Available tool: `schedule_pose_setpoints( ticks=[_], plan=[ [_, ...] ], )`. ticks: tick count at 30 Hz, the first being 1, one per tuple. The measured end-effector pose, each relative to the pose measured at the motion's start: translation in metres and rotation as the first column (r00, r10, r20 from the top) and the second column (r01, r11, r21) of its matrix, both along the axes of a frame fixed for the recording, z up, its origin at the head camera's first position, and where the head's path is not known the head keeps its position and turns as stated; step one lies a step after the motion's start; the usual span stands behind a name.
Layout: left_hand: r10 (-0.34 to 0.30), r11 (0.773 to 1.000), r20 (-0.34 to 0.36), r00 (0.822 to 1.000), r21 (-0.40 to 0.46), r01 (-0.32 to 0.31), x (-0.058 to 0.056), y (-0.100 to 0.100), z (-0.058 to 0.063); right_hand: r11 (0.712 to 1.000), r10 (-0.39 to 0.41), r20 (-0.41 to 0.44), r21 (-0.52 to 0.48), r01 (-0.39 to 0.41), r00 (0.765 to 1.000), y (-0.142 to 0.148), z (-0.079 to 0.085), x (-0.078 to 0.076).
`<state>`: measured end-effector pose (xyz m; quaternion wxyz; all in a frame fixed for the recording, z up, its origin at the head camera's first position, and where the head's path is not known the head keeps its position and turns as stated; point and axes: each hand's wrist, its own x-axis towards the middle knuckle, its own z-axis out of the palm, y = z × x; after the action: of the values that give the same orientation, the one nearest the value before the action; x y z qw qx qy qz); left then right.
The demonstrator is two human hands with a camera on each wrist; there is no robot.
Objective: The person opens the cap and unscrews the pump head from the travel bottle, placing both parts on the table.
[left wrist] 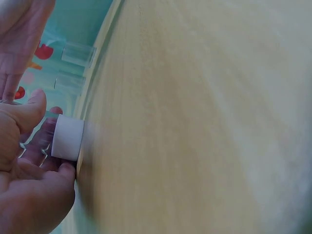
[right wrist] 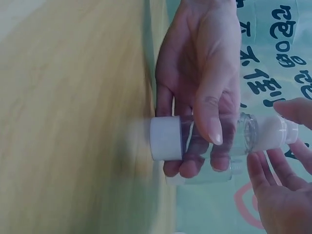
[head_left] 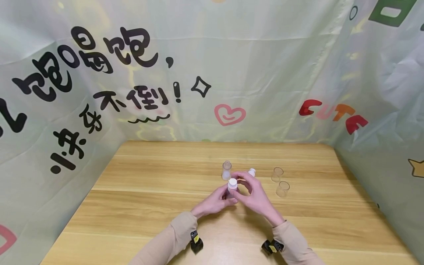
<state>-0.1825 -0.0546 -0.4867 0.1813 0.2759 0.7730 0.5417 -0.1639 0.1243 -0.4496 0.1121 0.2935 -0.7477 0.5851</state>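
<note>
In the head view a small bottle with a white top (head_left: 233,183) stands upright between my two hands. My left hand (head_left: 216,200) grips its clear body, fingers curled round it in the right wrist view, just above the white base (right wrist: 166,138). My right hand (head_left: 257,195) holds the bottle's white top (right wrist: 269,132), thumb on one side and fingers on the other. The base is right at the tabletop in the left wrist view. Beyond my hands stands another clear bottle with a white lower part (head_left: 226,173). A white piece (head_left: 252,172) shows behind my right hand, partly hidden.
Two clear cup-like covers, one farther back (head_left: 277,174) and one nearer (head_left: 283,189), stand right of my hands. The wooden table (head_left: 149,206) is bordered by a printed cloth backdrop (head_left: 265,73) at the back and sides.
</note>
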Motion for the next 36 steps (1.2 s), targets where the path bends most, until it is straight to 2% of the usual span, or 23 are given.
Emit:
schedule_pose_setpoints(
  ticks=[8,16,21,27,32,36],
  plan=[
    [-0.020,1.000,0.005,1.000,0.014,0.020,-0.0005,0.0004,-0.0001,0.995,-0.095,0.024,0.043,0.094,0.995,-0.0033,0.0003,0.0008],
    [0.006,1.000,0.019,1.000,0.008,-0.006,-0.0002,0.0006,-0.0006,0.999,-0.028,0.045,0.043,0.026,0.999,-0.0022,0.0027,0.0016],
    [-0.002,1.000,0.035,0.999,0.020,0.001,-0.0003,0.0007,-0.0012,0.997,-0.059,0.031,0.041,0.058,0.998,-0.0038,0.0009,0.0015],
    [-0.020,1.000,-0.016,1.000,-0.003,0.020,-0.0010,-0.0002,-0.0001,0.996,-0.064,-0.016,0.053,0.065,0.998,-0.0028,-0.0020,-0.0003],
    [-0.013,1.000,0.001,1.000,0.017,0.013,-0.0006,-0.0002,-0.0003,0.999,-0.015,0.002,0.042,0.015,1.000,-0.0018,-0.0017,-0.0003],
    [-0.016,0.999,0.025,1.000,0.035,0.015,-0.0010,0.0003,-0.0016,0.997,-0.047,0.028,0.061,0.045,0.999,-0.0031,0.0005,0.0003]
  ],
)
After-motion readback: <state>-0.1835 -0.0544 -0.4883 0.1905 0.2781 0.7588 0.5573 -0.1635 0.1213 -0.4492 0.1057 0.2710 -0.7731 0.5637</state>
